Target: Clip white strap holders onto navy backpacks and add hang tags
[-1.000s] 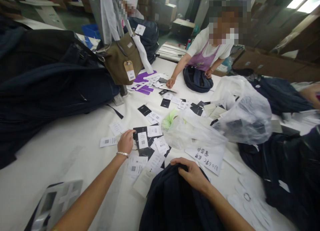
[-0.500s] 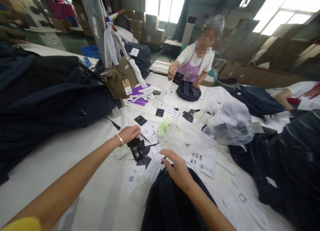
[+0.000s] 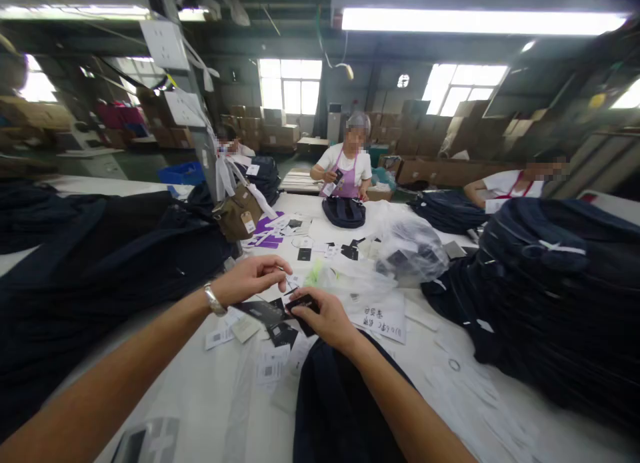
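My right hand (image 3: 325, 319) grips a black hang tag (image 3: 303, 307) between thumb and fingers, over the near end of a dark navy backpack (image 3: 340, 396). Just left of it, my left hand (image 3: 255, 277) is closed in a pinch. Something thin and dark shows by its fingertips, too small to name. Below both hands lies a spread of black tags (image 3: 281, 334) and white printed labels (image 3: 270, 366) on the white table (image 3: 200, 396).
Navy bags heap up on the left (image 3: 125, 269) and the right (image 3: 565, 303). A clear plastic bag (image 3: 413, 249) and a sheet with handwriting (image 3: 383, 319) lie ahead. Beside a post (image 3: 200, 136) stands an olive bag (image 3: 237, 213). Across the table, a co-worker (image 3: 350, 163) handles another bag.
The black tag that was at my left hand's fingers appears to be in my right hand, which has closed. Both hands have come closer together. The head view has tilted up.
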The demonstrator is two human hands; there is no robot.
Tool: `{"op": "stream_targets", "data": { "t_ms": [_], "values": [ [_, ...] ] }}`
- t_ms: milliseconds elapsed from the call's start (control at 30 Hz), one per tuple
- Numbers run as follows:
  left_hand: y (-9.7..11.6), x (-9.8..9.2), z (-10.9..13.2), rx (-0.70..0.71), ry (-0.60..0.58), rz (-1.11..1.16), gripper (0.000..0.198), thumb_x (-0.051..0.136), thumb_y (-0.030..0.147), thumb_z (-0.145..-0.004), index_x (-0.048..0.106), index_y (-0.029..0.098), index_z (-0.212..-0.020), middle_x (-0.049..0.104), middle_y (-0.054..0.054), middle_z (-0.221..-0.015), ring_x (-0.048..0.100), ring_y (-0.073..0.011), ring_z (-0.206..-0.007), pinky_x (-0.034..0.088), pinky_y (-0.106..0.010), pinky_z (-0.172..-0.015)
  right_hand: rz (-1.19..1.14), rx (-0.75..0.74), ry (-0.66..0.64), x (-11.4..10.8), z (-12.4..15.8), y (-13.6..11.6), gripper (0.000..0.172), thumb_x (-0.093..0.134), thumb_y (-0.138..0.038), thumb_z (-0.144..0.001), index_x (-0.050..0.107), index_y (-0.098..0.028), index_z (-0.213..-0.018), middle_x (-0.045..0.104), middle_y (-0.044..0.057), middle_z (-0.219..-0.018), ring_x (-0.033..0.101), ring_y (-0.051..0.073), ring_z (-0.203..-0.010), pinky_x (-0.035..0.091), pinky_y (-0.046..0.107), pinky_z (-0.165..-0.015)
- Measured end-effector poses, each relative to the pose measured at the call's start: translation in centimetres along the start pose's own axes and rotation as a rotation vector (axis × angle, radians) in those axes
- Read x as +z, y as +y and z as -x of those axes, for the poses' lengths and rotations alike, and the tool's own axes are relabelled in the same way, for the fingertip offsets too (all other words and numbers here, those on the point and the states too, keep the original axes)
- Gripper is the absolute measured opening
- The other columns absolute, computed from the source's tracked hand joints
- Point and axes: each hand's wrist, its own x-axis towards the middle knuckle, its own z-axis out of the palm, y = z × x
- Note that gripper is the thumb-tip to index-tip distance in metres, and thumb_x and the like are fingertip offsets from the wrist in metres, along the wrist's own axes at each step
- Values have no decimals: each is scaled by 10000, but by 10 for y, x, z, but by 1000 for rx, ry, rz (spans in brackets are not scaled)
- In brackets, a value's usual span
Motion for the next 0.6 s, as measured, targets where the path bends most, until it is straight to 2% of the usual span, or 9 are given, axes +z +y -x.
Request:
{"op": "stream_targets", "data": {
  "t_ms": [33,100,200,267,333,433,533,600],
  "values": [
    [7,2,8,6,-30,-102,439,573,521,-840,614,156,-1081,637,-19,-743,420,-94,-539,296,-199,-506,7,7,-11,-4,11,-6,184,650,-242,-829,673,-201,-1007,694,2,-900,638,162,-837,481,274,-804],
    [18,10,26,10,-128,-375,498,669,508,-769,607,206,-1160,644,4,-796,494,-115,-633,349,-208,-580,28,21,-49,-10,33,-17,128,632,-247,-845,672,-191,-954,677,-1,-877,610,145,-811,458,258,-776],
    [29,28,50,23,-268,-747,589,827,426,-608,642,297,-1152,664,12,-1001,590,-165,-806,372,-228,-651,42,28,-105,-13,64,-34,166,638,-254,-849,645,-212,-1009,647,-14,-883,569,130,-801,433,249,-770],
    [33,43,64,49,-325,-837,462,841,366,-611,696,335,-1048,665,29,-1078,623,-188,-907,380,-230,-688,-6,47,-136,-13,81,-43,258,668,-267,-830,608,-226,-1077,615,-24,-851,543,123,-766,427,240,-733],
    [36,55,76,88,-373,-814,322,828,329,-653,725,357,-957,683,57,-1055,641,-169,-918,390,-216,-710,-125,72,-176,-12,96,-47,292,659,-313,-846,582,-215,-1110,590,-19,-832,525,119,-737,424,236,-703],
    [43,69,92,186,-413,-692,211,809,308,-693,734,338,-888,703,72,-975,652,-127,-862,409,-184,-730,-269,63,-210,-6,115,-47,265,620,-390,-882,620,-160,-1013,599,24,-898,540,133,-811,422,252,-756],
    [53,78,103,291,-427,-516,60,733,311,-785,731,280,-836,701,41,-895,649,-102,-805,434,-168,-738,-363,82,-179,9,131,-44,321,648,-438,-863,630,-129,-948,594,35,-879,535,131,-802,413,251,-748],
    [56,87,107,346,-398,-368,89,684,318,-829,726,241,-809,695,4,-871,646,-111,-797,457,-181,-751,-464,104,-137,24,139,-45,341,670,-450,-847,612,-125,-935,576,20,-824,511,109,-734,397,228,-691]
  ]
}}
